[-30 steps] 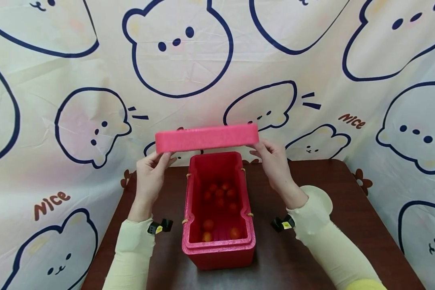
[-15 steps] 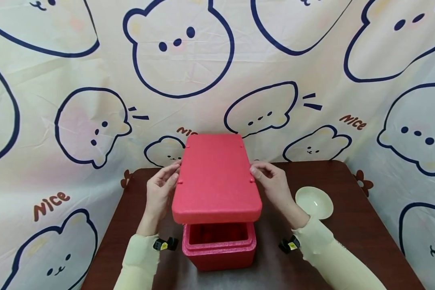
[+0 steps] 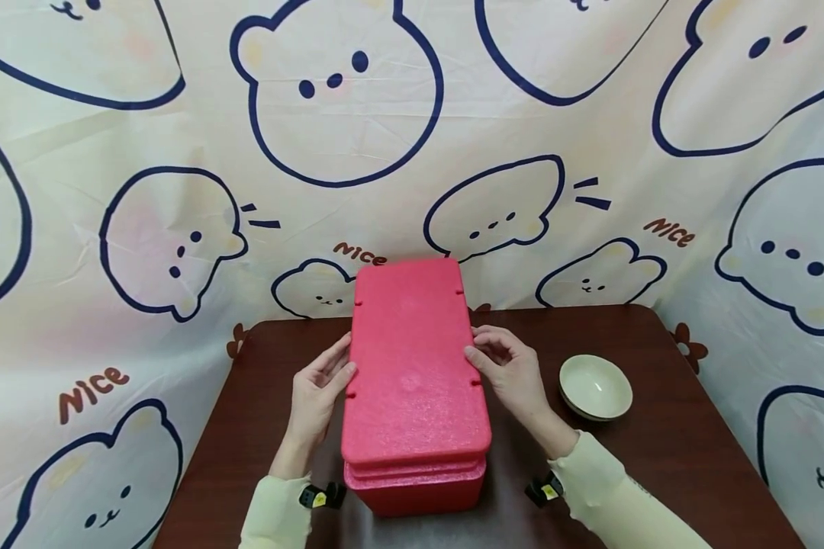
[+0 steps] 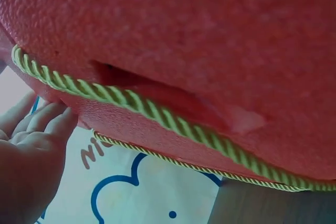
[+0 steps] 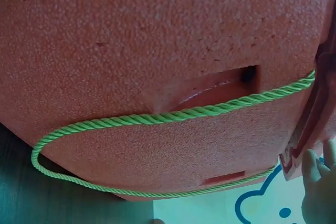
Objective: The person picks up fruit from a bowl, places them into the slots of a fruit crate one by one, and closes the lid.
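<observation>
A red foam box [image 3: 419,496] stands lengthwise on the table, its pinkish-red lid [image 3: 412,358] lying over the opening. The front of the box shows below the lid, while its inside is hidden. My left hand [image 3: 313,396] holds the lid's left edge, thumb near the top and fingers along the side. On the opposite edge, my right hand [image 3: 518,381] grips the lid between thumb and fingers. A dark gap runs between lid and box in the right wrist view. Yellow-green ropes [image 4: 131,100] hang along the box's sides, past a recessed slot [image 5: 215,90].
A pale bowl [image 3: 596,387] stands on the dark brown table [image 3: 687,457], right of the box and close to my right forearm. Behind the table hangs a cloth [image 3: 412,213] printed with cartoon bears.
The lid has come down from upright above the box to lying flat over it, hiding the small orange-red round things inside. Both hands have moved down and nearer with it.
</observation>
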`<state>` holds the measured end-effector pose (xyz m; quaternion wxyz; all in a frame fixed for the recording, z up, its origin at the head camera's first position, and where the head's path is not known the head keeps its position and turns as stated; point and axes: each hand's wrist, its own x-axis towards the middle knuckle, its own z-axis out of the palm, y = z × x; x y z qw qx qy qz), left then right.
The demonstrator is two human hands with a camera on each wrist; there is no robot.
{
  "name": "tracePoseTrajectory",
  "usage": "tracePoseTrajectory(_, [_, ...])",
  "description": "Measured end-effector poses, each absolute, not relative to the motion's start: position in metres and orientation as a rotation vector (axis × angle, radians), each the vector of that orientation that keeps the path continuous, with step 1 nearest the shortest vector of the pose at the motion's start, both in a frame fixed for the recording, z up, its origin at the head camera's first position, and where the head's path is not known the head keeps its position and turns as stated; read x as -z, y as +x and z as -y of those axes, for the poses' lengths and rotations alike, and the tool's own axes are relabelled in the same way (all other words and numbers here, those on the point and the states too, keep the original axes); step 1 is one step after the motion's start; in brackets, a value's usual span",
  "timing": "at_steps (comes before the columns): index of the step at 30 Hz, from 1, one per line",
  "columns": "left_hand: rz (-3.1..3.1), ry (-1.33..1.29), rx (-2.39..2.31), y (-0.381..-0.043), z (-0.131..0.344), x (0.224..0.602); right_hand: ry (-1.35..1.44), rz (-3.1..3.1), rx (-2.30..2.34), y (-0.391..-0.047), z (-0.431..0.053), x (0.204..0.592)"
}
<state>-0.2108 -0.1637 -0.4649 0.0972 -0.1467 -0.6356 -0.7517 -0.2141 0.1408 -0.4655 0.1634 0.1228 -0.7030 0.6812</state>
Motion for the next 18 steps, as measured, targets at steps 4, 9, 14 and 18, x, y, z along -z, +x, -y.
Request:
tracePoseTrajectory(4, [1.912,-0.392,2.19,-0.209,0.162,0.469,0.315,2.056,-1.949,-0.213,-0.143,0.47])
tracePoseTrajectory(9, [1.91,-0.34,2.169,-0.206,0.16,0.471,0.284,2.102,-1.95,-0.211,-0.143,0.471])
tracePoseTrajectory(14, [1.893,-0.298,2.199,-0.201,0.16,0.473,0.264,2.116,-1.993,-0.208,-0.142,0.47])
tracePoseTrajectory(18, [1.873,-0.259,2.224,-0.198,0.159,0.474,0.247,2.119,-2.018,-0.207,-0.141,0.472])
